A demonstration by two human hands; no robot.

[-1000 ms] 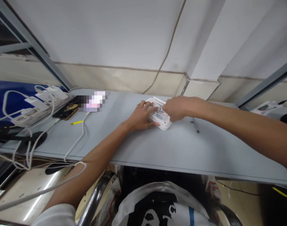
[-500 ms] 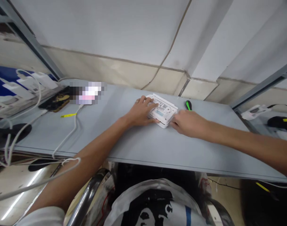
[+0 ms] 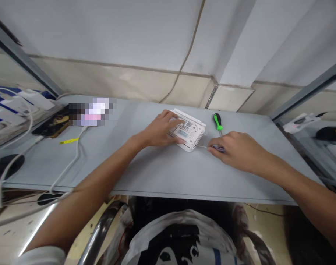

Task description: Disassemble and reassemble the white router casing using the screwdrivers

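A white flat device [image 3: 190, 133] with labels on its face lies at the middle of the grey table. My left hand [image 3: 163, 129] is closed on its left side, fingers over the top and thumb along the near edge. To the right of the device, my right hand [image 3: 231, 149] is closed round a small tool [image 3: 219, 148] with a thin shaft, which points left at the device's near right corner. Most of the tool's handle is hidden in the fingers. Behind my right hand lies a green and black screwdriver [image 3: 218, 122].
At the left lie a dark phone [image 3: 52, 124], a second, blurred-out lit device [image 3: 94, 112], white chargers [image 3: 16, 108] with cables, and a yellow tag [image 3: 69, 141]. A white object [image 3: 301, 122] stands at the far right, and a wall rises behind the table [image 3: 162, 173].
My right hand has moved right, away from the device, and the thin tool in it now shows. More of the screwdriver is visible. The whole view has shifted slightly.
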